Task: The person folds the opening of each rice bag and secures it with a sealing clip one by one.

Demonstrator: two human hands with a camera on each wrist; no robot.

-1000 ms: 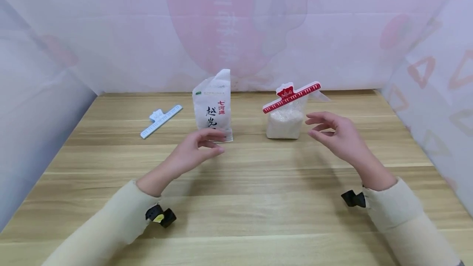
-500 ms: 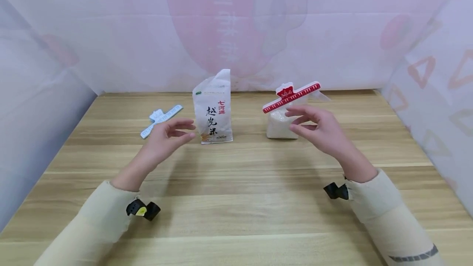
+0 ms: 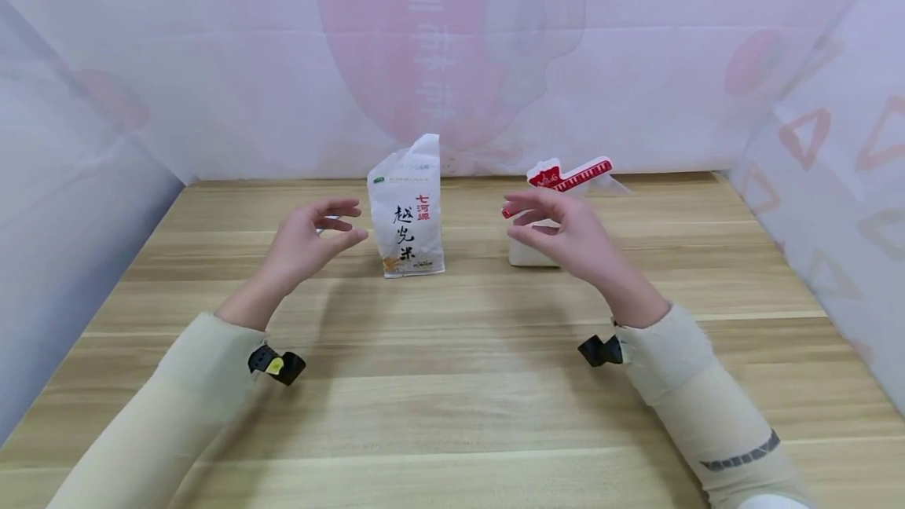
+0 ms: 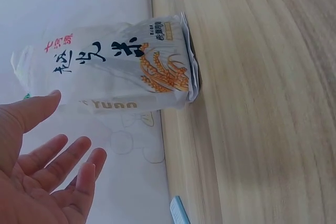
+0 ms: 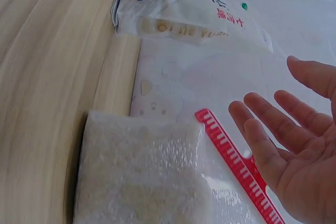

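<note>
A white printed rice bag (image 3: 406,218) stands upright on the wooden table, between my two hands. My left hand (image 3: 300,246) hovers just left of it, thumb and fingers apart, holding nothing. My right hand (image 3: 566,234) is in front of a clear bag of rice (image 5: 142,166), its fingers loosely bent towards the printed bag, with a gap between. A red sealing clip (image 3: 587,173) lies slantwise across the top of the clear bag, partly hidden by that hand. Behind my left hand the light blue clip (image 4: 179,211) is almost wholly covered in the head view; its end shows in the left wrist view.
The wooden table (image 3: 424,407) runs back to a pale printed cloth (image 3: 233,85). More cloth hangs along the left and right sides. Both sleeves carry a small black wrist device, such as the left one (image 3: 277,364).
My left hand has moved leftward and up, off the front of the printed bag to its left side. My right hand has moved left, across the clear bag. Bags and red clip stay put.
</note>
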